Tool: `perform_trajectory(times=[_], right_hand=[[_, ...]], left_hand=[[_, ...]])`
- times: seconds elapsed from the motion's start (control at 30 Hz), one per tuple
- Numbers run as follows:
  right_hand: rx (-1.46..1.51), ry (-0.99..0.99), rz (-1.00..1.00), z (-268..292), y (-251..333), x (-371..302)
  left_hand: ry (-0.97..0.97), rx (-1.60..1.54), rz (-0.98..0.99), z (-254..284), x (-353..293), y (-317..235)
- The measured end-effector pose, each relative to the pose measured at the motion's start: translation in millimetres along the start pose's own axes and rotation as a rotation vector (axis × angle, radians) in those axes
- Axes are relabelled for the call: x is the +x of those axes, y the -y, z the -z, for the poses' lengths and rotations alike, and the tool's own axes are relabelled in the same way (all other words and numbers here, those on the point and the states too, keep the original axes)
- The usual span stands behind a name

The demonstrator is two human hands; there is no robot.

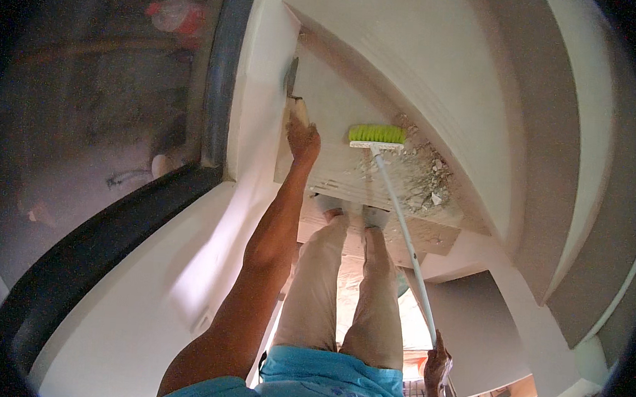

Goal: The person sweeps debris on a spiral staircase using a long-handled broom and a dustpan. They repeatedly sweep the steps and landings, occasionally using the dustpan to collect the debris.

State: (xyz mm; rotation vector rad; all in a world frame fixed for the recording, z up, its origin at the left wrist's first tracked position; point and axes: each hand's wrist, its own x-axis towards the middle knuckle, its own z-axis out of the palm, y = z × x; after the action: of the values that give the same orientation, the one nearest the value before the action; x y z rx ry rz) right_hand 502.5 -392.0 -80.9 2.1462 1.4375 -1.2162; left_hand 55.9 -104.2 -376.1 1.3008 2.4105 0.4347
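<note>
My left hand [304, 142] is stretched forward and closed round the pale handle of a trowel [292, 78]. Its dark, thin blade is seen nearly edge-on, close against the white wall at the left. Down at the lower right, my right hand [436, 364] grips the upper end of a broom [397, 195] with a long white pole. The broom's lime-green bristles [377, 134] point away from me, over a dusty landing. Rubble and dust [430, 179] lie in a heap just right of the broom head. Whether the bristles touch the floor, I cannot tell.
I stand on the landing [331, 91] between the left wall [258, 102] and a curved wall [426, 53] at the right. A dark-framed window [227, 71] is at the left. Below my feet is a step edge [395, 238]. A grey panel [480, 322] stands lower right.
</note>
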Motion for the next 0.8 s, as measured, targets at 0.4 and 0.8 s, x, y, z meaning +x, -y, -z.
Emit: perform_trajectory(times=[0.4, 0.8], right_hand=[[0.067, 0.064, -0.088, -6, 26, 19], [0.103, 0.064, -0.012, -14, 32, 27]], left_hand=[[-0.102, 0.090, -0.061, -64, 39, 7], [-0.120, 0.062, -0.113, -65, 86, 10]])
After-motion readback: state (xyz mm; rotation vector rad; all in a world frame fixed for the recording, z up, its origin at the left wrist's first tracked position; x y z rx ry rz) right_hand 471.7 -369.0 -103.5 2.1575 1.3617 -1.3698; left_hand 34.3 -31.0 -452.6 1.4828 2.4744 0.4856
